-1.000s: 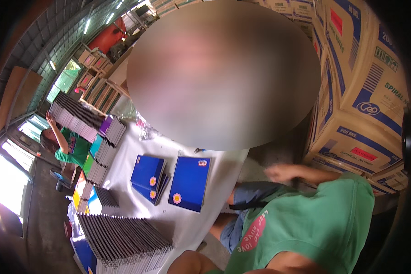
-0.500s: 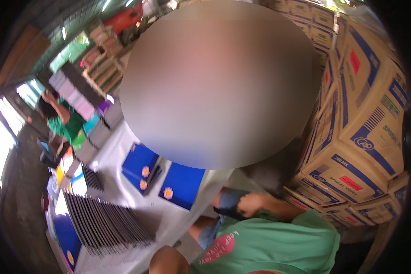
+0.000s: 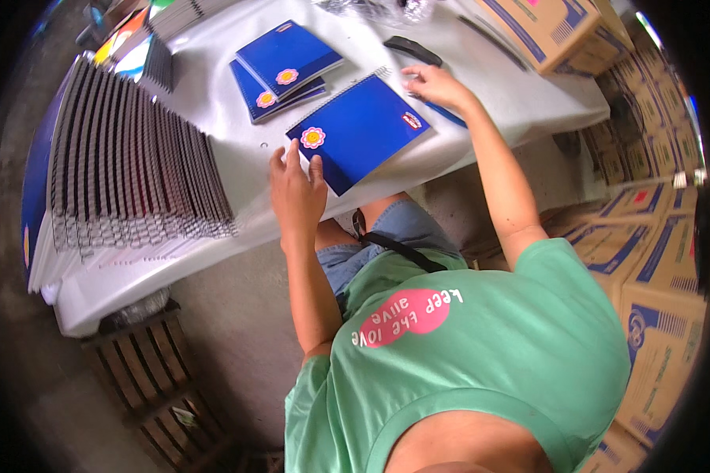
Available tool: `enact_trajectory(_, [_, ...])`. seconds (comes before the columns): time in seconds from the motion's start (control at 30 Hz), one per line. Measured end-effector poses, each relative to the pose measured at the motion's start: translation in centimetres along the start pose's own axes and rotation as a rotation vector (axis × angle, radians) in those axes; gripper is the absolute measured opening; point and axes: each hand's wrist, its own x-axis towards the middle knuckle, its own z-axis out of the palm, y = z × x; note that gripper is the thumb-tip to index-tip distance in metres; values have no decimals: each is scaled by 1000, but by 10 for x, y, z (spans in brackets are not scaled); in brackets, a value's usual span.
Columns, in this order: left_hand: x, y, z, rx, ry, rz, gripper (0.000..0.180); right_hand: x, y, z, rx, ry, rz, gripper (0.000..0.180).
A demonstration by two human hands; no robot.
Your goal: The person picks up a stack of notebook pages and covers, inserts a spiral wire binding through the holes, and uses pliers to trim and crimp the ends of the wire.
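A blue spiral notebook (image 3: 360, 130) with a flower sticker lies on the white table (image 3: 237, 150) in front of me. My left hand (image 3: 297, 193) rests at its near left corner, fingers spread and touching the cover. At the notebook's far right corner my right hand (image 3: 436, 83) lies flat with fingers on the table and the cover's edge. Neither hand grips anything. Two more blue notebooks (image 3: 280, 69) lie stacked just beyond.
A long fanned row of spiral-bound notebooks (image 3: 126, 169) fills the table's left side. A black object (image 3: 415, 49) lies near my right hand. Cardboard boxes (image 3: 647, 236) are piled on the right. A wooden crate (image 3: 154, 378) stands under the table.
The view has swung down from a blurred-out person and boxes onto the table. Both my hands now rest on the blue notebook in front of me.
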Motion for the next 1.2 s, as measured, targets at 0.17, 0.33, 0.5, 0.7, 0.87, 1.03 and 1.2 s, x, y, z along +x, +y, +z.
enact_trajectory(0.17, [32,-26,7,25,8,-127,62,14,-66,19,-396,166,121,50])
enact_trajectory(0.33, [64,-52,-2,-2,-79,-41,65,25,-66,49,-240,29,-268,52])
enact_trajectory(0.5, [73,-57,8,-48,-91,-10,64,32,-60,65,-134,-50,-258,34])
enact_trajectory(0.7, [60,-65,19,-279,58,-56,49,26,-69,49,-51,-39,-332,30])
enact_trajectory(0.87, [40,-10,-6,-1120,35,-227,21,-8,-88,-1,153,163,-633,36])
enact_trajectory(1.03, [24,35,-16,-1283,452,97,15,-41,-27,6,89,520,-381,77])
enact_trajectory(1.2, [28,21,-2,-781,720,293,13,-65,15,37,-502,134,-118,79])
